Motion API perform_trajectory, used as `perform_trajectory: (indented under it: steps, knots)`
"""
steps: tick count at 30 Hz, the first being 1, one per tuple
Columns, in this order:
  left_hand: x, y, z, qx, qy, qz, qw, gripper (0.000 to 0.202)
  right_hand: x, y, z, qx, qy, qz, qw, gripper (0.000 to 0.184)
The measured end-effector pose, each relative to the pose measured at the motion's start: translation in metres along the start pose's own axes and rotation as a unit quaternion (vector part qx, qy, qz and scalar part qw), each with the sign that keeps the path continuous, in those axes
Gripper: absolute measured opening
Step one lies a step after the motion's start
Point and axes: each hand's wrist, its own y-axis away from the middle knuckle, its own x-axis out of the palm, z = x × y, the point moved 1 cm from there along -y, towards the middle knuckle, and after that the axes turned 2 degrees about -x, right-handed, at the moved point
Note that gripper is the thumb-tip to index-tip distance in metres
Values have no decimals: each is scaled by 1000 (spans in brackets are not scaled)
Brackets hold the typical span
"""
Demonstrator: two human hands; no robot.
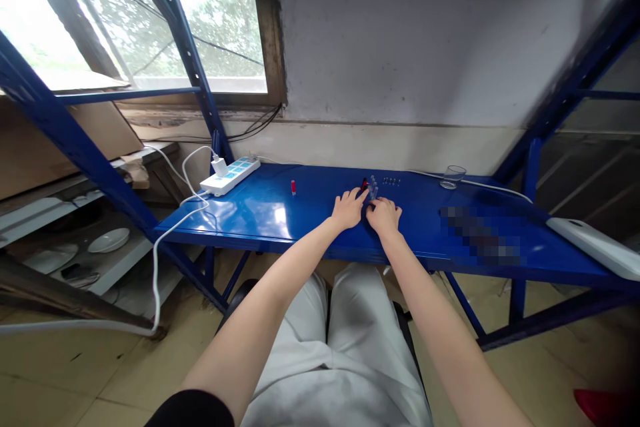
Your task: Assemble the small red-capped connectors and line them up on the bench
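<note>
My left hand (pixel 349 209) rests over the blue table (pixel 255 213) with its fingers spread. Its index finger reaches to a small red-and-black piece (pixel 365 183), and whether it touches is too small to tell. Close beside it, my right hand (pixel 385 216) has its fingers bent, thumb and forefinger at the near end of a small clear plastic piece (pixel 373 185). The fingertips partly cover this piece. Just behind the right hand lie several tiny metal pieces (pixel 392 181) in rows. To the left, a small red-capped tube (pixel 293 187) stands apart from both hands.
A white power strip (pixel 230 175) with a plugged-in charger sits at the table's left end. A clear glass (pixel 453 177) stands at the back right, near a pixelated patch (pixel 483 235). A white object (pixel 595 247) lies at the right edge. Blue posts frame the table.
</note>
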Motion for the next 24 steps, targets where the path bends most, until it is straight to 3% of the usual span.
perform_trajectory:
  steps: [6,16,24]
  knots:
    - [-3,-3,2,-16,40,-29,999,42,4,-1,-1,0,-4,0,1000,34]
    - [2,-18,5,-125,119,-102,980,8,2,-1,0,1,-1,24,1000,36]
    - [-7,-11,18,-119,140,-105,977,8,4,-4,-1,7,8,44,999,37]
